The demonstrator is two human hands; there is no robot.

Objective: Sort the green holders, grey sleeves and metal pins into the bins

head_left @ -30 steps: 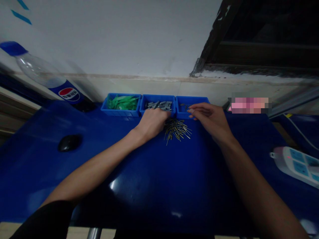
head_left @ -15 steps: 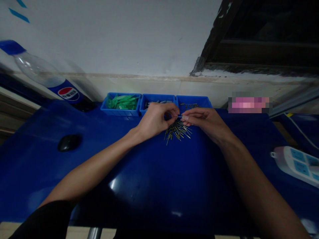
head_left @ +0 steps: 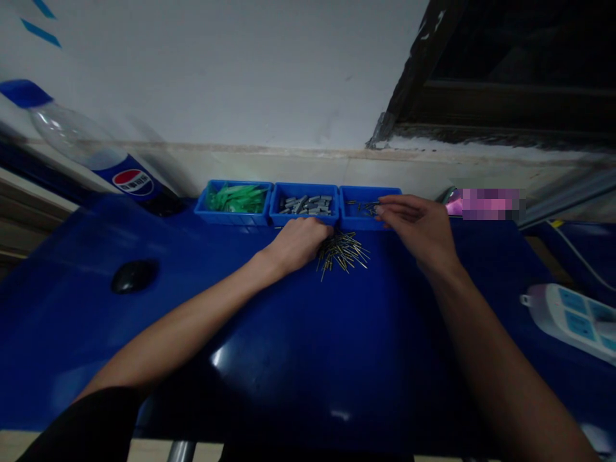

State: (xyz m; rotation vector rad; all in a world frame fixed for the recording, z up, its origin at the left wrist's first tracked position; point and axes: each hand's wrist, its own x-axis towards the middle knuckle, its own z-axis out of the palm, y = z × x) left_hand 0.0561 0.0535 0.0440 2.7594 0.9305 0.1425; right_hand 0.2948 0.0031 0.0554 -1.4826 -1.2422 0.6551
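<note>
My left hand (head_left: 303,244) is closed with its knuckles up, at the left edge of a pile of thin brass-coloured pins (head_left: 344,250) on the blue table. Its fingertips are hidden, so what it holds does not show. My right hand (head_left: 418,224) reaches over the right blue bin (head_left: 366,224), where a few small dark metal pins (head_left: 359,204) lie. Thumb and forefinger are drawn together there in a pinch; anything between them is too small to make out. The middle blue bin (head_left: 305,187), just beyond my left hand, holds small grey cylindrical pieces (head_left: 312,205).
Green strips (head_left: 238,197) fill the left blue bin (head_left: 235,219). A cola bottle (head_left: 101,154) and a black mouse (head_left: 132,276) are at left. On the right lie a white power strip (head_left: 572,321) and a blurred pink object (head_left: 484,203). A wall rises behind the bins.
My hands were together above the pile with a thin piece between them. The right has moved right to the right bin; the left has turned knuckles up and dropped slightly, uncovering the middle bin.
</note>
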